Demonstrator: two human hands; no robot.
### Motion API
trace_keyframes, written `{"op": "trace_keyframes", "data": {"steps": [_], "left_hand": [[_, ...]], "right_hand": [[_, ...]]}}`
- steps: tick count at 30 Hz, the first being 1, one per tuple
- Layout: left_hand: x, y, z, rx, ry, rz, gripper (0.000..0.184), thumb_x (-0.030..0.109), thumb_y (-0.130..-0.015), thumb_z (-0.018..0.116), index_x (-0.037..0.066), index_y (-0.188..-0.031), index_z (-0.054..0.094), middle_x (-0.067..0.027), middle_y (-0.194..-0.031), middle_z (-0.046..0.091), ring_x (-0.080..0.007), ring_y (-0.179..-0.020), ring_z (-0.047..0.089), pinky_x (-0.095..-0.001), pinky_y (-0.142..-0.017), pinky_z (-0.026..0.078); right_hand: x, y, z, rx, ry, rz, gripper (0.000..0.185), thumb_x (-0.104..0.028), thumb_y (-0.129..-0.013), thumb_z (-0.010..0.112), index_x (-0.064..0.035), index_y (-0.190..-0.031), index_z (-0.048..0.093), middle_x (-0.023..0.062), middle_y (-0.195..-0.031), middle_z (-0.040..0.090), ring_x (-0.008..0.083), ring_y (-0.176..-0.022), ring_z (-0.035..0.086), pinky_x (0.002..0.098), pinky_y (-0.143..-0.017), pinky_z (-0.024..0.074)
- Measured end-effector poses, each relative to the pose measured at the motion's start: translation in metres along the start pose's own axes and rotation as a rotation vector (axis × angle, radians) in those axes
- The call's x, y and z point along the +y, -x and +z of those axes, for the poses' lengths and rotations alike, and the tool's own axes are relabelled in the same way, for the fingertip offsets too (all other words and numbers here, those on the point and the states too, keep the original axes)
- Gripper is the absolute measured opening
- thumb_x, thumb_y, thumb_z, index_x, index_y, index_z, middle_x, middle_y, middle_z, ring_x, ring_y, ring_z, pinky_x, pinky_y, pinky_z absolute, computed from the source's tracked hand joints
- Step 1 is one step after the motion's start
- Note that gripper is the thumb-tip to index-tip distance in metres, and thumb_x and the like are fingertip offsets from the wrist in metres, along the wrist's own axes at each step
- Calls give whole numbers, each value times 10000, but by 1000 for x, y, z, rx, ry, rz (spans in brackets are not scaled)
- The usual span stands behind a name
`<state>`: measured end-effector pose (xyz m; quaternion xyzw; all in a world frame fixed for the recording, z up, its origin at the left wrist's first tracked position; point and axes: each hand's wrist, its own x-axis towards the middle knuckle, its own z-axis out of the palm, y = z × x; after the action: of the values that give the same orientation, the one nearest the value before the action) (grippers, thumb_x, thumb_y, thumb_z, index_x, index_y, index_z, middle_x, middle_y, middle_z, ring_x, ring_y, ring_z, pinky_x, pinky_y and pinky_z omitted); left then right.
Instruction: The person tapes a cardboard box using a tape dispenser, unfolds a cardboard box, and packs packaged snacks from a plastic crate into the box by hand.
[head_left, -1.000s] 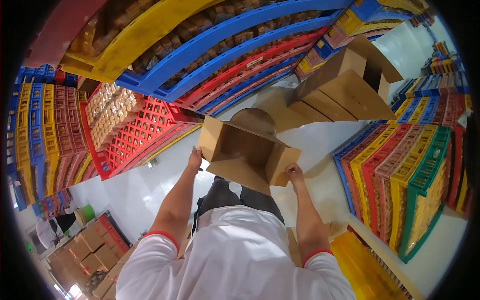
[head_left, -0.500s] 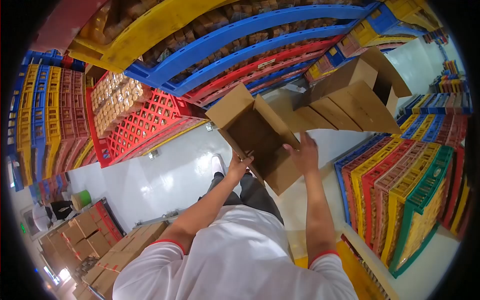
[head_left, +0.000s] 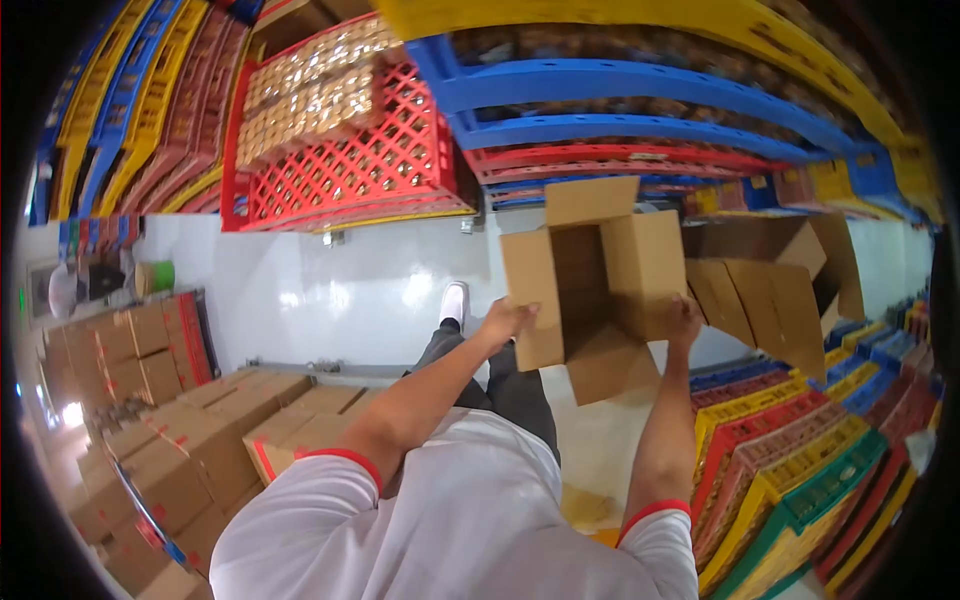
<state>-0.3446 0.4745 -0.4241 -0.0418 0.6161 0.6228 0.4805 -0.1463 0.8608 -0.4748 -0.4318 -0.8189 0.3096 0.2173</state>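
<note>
An open cardboard box (head_left: 585,265) stands in front of me with its flaps spread outward and a dark interior. My left hand (head_left: 507,322) is closed on the edge of the left flap. My right hand (head_left: 681,321) is closed on the outer edge of the right flap. The near flap hangs down toward my legs, while the far flap points away from me. Just right of this box are more open cardboard boxes (head_left: 755,300), close to my right hand.
A red crate (head_left: 345,195) holding wrapped packs (head_left: 315,90) stands ahead on the left. Stacked blue crates (head_left: 630,85) rise ahead. More crates, including a green one (head_left: 790,525), are at the right. Sealed cartons (head_left: 180,450) are piled at the left on the grey floor (head_left: 380,270).
My view has swung left. The box has turned from a slant to nearly straight, and its flaps are spread wider. My hands are farther apart, each on a side flap.
</note>
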Motion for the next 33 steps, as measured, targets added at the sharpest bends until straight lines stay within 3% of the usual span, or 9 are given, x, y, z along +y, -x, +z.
{"op": "trace_keyframes", "data": {"steps": [4, 5, 7, 9, 14, 16, 23, 30, 33], "left_hand": [[8, 2, 13, 27, 43, -50, 367, 325, -1051, 669, 29, -1267, 665, -56, -1043, 728, -184, -918, 704, -358, -802, 582], [9, 7, 12, -17, 26, -131, 398, 384, -1066, 636, 54, -1288, 655, -49, -1067, 724, -172, -953, 695, -355, -797, 576], [4, 14, 10, -53, 30, -210, 431, 443, -1080, 603, 80, -1309, 646, -43, -1092, 720, -160, -988, 687, -352, -792, 571], [-2, 21, 10, -67, 4, -295, 635, 609, -1085, 470, 76, -1406, 598, -98, -1165, 708, -211, -1030, 688, -373, -833, 582], [-30, 8, -6, -123, 252, -215, 820, 738, -1055, 342, 65, -1474, 551, -142, -1214, 697, -254, -1044, 685, -392, -828, 583], [-44, -5, -24, -103, 406, -173, 852, 757, -1048, 318, 57, -1475, 549, -142, -1197, 703, -248, -1020, 688, -390, -829, 580], [-148, -87, -83, 207, 69, -434, 577, 404, -971, 726, 66, -1417, 590, -139, -1051, 715, -249, -846, 728, -432, -655, 612], [-210, -177, -63, 255, -254, -403, 832, 383, -893, 813, 90, -1572, 432, -195, -1177, 718, -291, -1025, 723, -415, -709, 617], [-190, -194, -61, 307, -269, -332, 923, 386, -812, 836, -78, -1495, 425, -297, -1346, 662, -429, -1293, 629, -434, -1092, 498]], "right_hand": [[-14, -14, -15, -90, -135, 51, 415, -297, -1011, 709, 19, -1273, 649, 180, -1139, 723, 295, -1031, 693, 394, -930, 526], [-34, -10, -12, -33, -41, -68, 571, -276, -1009, 711, 24, -1457, 522, 232, -1466, 576, 353, -1331, 576, 423, -1120, 428], [-129, 15, -21, 51, 528, -336, 708, -329, -1000, 726, 15, -1548, 438, 267, -1619, 403, 408, -1515, 388, 505, -1234, 296], [-212, 59, -17, -137, 292, -437, 805, -393, -978, 734, 19, -1581, 394, 276, -1653, 351, 432, -1564, 298, 601, -1257, 233], [-285, 190, 38, -642, 457, -508, 949, -345, -941, 746, -9, -1658, 221, 317, -1669, 284, 442, -1553, 314, 637, -1229, 282], [-276, 210, 64, -672, 550, -128, 848, -71, -927, 649, -20, -1661, 229, 313, -1694, 220, 456, -1566, 264, 518, -1258, 290], [-257, 195, 55, -772, 280, -33, 831, 70, -898, 545, -31, -1659, 230, 318, -1602, 407, 490, -1431, 461, 507, -1148, 437], [-242, 199, 51, -731, 163, 94, 618, 29, -976, 514, 6, -1581, 390, 314, -1444, 578, 466, -1312, 585, 463, -1083, 468], [-246, 197, 50, -701, 192, 162, 482, -29, -1018, 525, 45, -1492, 495, 287, -1374, 639, 432, -1262, 623, 462, -1063, 469]]}}
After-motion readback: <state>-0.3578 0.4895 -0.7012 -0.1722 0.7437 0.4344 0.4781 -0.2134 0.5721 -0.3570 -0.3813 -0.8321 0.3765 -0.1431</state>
